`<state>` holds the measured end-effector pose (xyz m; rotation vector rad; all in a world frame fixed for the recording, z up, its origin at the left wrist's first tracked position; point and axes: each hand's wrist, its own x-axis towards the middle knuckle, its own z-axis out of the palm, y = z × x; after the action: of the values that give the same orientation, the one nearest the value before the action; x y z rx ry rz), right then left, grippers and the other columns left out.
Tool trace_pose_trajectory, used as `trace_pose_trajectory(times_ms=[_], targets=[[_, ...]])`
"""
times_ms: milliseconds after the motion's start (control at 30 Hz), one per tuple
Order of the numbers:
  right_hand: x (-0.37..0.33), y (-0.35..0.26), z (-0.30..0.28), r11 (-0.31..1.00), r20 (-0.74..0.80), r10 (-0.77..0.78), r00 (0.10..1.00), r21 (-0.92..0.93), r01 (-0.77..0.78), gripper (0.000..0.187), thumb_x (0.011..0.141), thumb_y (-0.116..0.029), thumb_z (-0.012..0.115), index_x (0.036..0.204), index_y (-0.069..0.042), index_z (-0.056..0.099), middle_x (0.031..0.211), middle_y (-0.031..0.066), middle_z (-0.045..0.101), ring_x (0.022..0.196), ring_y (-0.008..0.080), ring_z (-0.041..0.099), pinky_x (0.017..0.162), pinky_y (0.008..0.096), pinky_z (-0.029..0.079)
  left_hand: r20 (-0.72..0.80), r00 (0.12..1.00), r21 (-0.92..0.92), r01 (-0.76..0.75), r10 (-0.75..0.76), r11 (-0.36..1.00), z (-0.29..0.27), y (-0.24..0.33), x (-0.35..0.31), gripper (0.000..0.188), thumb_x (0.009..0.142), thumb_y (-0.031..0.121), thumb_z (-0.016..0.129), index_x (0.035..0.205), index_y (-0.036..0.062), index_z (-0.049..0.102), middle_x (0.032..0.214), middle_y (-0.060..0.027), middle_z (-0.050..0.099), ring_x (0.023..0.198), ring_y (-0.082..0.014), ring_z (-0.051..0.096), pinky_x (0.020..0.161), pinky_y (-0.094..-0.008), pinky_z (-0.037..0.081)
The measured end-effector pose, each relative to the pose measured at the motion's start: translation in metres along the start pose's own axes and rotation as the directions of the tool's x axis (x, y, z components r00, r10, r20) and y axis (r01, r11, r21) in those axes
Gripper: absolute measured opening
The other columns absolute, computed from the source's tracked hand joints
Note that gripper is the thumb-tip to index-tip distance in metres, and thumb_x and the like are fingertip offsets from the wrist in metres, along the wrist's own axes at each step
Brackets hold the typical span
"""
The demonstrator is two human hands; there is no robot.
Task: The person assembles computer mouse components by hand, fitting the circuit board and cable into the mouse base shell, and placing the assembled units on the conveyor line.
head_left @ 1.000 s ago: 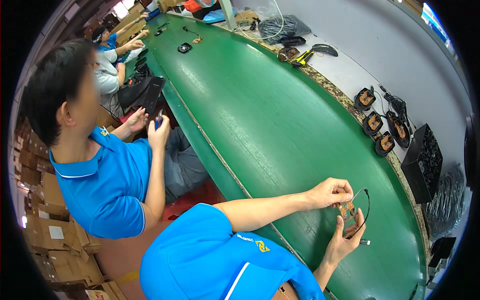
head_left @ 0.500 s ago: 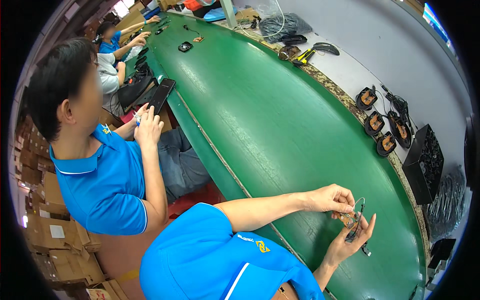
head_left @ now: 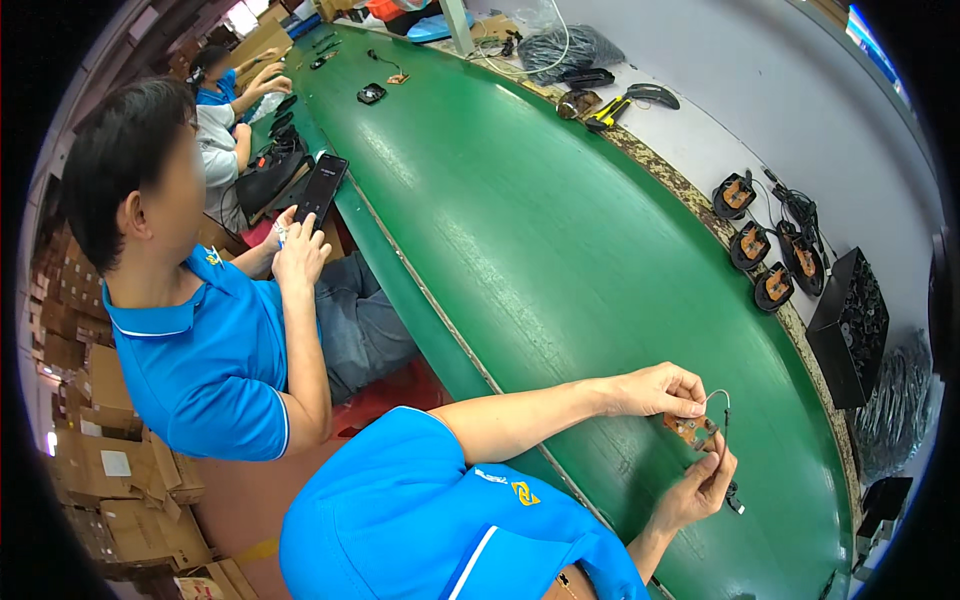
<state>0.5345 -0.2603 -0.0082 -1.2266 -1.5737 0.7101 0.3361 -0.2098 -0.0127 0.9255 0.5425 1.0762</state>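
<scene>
Four o'clock: left hand pinched brown circuit board. Right hand, at board's six o'clock, seemed closed on black cable. Likely step: positioning wired board; next move called for steady pinch.

1. Two bare hands of the wearer
2. One handheld brown circuit board
3. One handheld cable
4. Four board-fitted black housings
5. One black parts box
6. One dark phone
7. At least three co-workers

Ahead of the fingers of the left hand, passage is allowed over the table; farther right, it is blocked by a box.
</scene>
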Motion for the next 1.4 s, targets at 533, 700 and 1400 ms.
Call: trace_pose_trajectory(times_ms=[533, 700, 1400], targets=[[-0.004, -0.017, 0.001, 0.983, -0.217, -0.093, 0.972, 0.138, 0.125, 0.033, 0.106, -0.013, 0.049, 0.138, -0.006, 0.054, 0.092, 0.0029, 0.063, 0.072, 0.0083, 0.053, 0.067, 0.0212, 0.044, 0.088, 0.993, -0.016, 0.076, -0.074, 0.997, 0.001, 0.017, -0.007, 0.013, 0.095, 0.019, 0.069, 0.094, 0.0069, 0.066, 0.084, -0.0007, 0.068, 0.073, -0.0057, 0.058, 0.067, -0.0188, 0.045], [0.006, -0.028, 0.004, 0.979, -0.257, 0.156, 0.954, 0.165, -0.116, 0.032, 0.103, -0.012, 0.055, 0.133, -0.002, 0.056, 0.089, 0.0042, 0.063, 0.07, 0.0119, 0.055, 0.064, 0.0234, 0.045, 0.184, 0.983, -0.116, 0.022, 0.0, 0.993, -0.002, 0.016, -0.006, 0.01, 0.095, 0.015, 0.07, 0.097, 0.0058, 0.066, 0.088, -0.0017, 0.069, 0.074, -0.0062, 0.06, 0.067, -0.0187, 0.047], [0.033, -0.014, 0.003, 0.727, -0.015, -0.136, 0.991, -0.681, 0.089, 0.013, 0.09, -0.009, 0.069, 0.102, -0.01, 0.074, 0.089, -0.001, 0.063, 0.09, 0.0165, 0.053, 0.099, 0.0339, 0.03, -0.255, 0.939, -0.514, -0.333, 0.23, 0.791, -0.048, 0.028, 0.021, 0.019, 0.095, 0.01, 0.067, 0.113, 0.0058, 0.061, 0.107, -0.0079, 0.069, 0.09, -0.0155, 0.068, 0.074, -0.026, 0.055]])
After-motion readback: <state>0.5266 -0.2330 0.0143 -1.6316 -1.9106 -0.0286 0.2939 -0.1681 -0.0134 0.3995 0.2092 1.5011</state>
